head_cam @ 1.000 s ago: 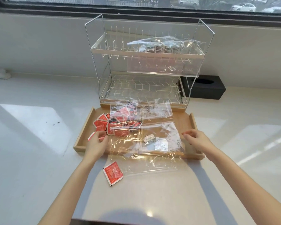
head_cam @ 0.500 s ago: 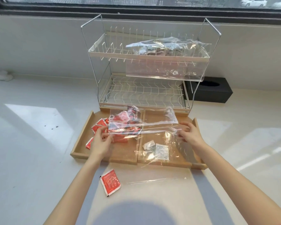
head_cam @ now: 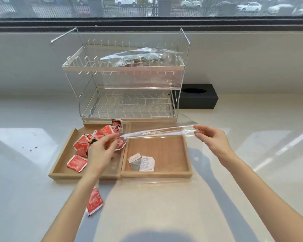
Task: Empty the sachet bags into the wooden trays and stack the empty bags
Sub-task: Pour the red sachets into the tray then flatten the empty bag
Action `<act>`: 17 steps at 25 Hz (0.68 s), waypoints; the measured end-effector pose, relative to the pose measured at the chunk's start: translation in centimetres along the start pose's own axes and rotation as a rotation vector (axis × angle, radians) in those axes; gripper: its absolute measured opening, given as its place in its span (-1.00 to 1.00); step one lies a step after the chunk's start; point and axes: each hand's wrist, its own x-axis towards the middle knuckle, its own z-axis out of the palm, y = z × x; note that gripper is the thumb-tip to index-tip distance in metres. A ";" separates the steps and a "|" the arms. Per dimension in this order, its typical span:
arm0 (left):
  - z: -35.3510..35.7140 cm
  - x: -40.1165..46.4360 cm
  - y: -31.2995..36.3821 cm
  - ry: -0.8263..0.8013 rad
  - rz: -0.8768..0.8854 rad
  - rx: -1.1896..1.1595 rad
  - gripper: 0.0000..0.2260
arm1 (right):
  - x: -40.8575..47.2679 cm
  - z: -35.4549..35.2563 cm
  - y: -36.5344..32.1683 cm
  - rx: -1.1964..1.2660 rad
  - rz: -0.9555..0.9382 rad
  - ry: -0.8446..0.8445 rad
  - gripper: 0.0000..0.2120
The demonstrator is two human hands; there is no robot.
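The clear, empty plastic bag (head_cam: 157, 132) is stretched out in the air above the two wooden trays, its long axis running left to right and rising slightly toward the right end. The left hand (head_cam: 101, 151) pinches the bag's left end between thumb and fingertips, palm turned down, over the pile of red foil sachets (head_cam: 94, 138) in the left light-wood tray (head_cam: 59, 173). The right hand (head_cam: 212, 138) pinches the right end the same way, held out past the right edge of the right light-wood tray (head_cam: 164, 149), wrist level and forearm reaching in from the lower right. Two white printed sachets (head_cam: 142, 162) lie flat near the front of the right tray. One loose red sachet (head_cam: 94, 201) lies on the pale desk (head_cam: 164, 215) in front of the trays, partly under the left forearm. Behind the trays stands a white two-tier wire dish rack (head_cam: 126, 102), with crumpled clear bags (head_cam: 140, 57) on its upper shelf. A black tissue box (head_cam: 196, 96) sits to the rack's right.
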 end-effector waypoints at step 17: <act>15.0 4.2 14.4 -0.026 0.339 -0.017 -0.94 | 6.2 -17.2 0.0 0.019 -0.137 0.338 -0.92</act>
